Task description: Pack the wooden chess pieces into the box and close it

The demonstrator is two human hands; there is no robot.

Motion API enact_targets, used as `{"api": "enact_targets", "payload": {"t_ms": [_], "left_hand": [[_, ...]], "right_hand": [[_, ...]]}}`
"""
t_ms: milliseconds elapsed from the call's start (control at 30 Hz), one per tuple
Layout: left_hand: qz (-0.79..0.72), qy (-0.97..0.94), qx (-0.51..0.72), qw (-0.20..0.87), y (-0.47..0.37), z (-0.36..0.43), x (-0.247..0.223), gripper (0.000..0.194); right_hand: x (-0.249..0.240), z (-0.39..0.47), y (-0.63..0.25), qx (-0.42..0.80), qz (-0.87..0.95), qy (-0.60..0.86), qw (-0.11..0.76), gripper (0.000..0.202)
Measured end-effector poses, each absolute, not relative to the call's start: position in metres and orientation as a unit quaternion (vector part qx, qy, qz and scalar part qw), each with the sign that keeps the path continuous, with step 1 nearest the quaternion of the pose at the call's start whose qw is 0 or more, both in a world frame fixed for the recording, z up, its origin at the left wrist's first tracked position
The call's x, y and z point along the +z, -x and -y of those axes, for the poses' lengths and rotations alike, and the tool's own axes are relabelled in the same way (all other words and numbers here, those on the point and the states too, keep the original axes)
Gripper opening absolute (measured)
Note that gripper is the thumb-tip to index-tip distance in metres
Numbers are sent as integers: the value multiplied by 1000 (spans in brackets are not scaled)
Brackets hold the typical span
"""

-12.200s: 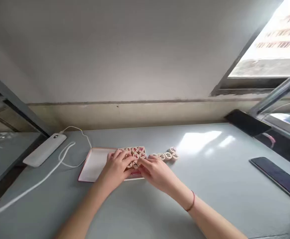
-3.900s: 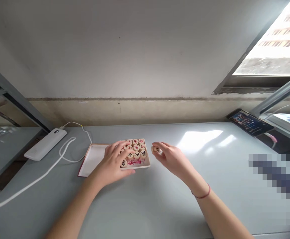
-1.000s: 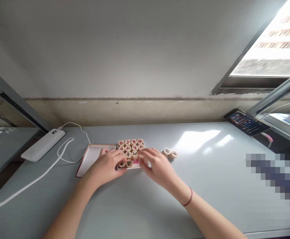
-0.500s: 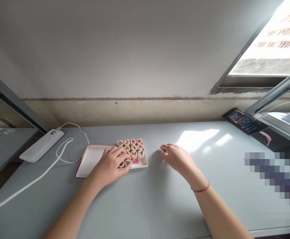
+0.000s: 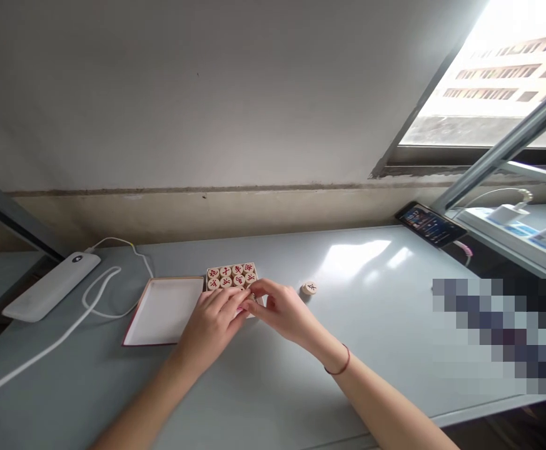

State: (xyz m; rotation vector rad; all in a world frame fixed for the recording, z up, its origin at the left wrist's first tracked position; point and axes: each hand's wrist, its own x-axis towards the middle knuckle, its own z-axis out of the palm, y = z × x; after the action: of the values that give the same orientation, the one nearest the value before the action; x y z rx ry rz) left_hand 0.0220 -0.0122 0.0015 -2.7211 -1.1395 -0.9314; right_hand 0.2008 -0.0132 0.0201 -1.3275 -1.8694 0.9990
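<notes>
A small shallow box [image 5: 231, 270] on the grey table [image 5: 376, 325] holds rows of round wooden chess pieces [image 5: 226, 277] with red and black characters. My left hand [image 5: 214, 322] lies over the near half of the box, fingers spread on the pieces. My right hand [image 5: 282, 309] reaches in from the right. Its fingertips are pinched at the box's near right corner and touch my left fingers. The piece in them is mostly hidden. One loose chess piece [image 5: 309, 288] lies on the table to the right of the box.
The box lid [image 5: 160, 310] lies open side up, left of the box. A white power bank [image 5: 50, 285] with a looped white cable [image 5: 95, 299] sits at the far left. A lit phone [image 5: 429, 224] leans at the back right by the window.
My right hand took one of the two loose pieces on the table and came back left to the box. One loose piece is left there. My left hand stayed on the box.
</notes>
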Motion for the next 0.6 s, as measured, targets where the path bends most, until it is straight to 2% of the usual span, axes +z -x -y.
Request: {"api": "enact_targets", "payload": {"t_ms": [300, 600], "left_hand": [[394, 877, -270, 40, -19, 8, -1, 20], [386, 890, -242, -21, -18, 9, -3, 12]], "right_hand": [[26, 6, -211, 335, 692, 551, 324, 21], [27, 5, -216, 309, 706, 556, 312, 19]]}}
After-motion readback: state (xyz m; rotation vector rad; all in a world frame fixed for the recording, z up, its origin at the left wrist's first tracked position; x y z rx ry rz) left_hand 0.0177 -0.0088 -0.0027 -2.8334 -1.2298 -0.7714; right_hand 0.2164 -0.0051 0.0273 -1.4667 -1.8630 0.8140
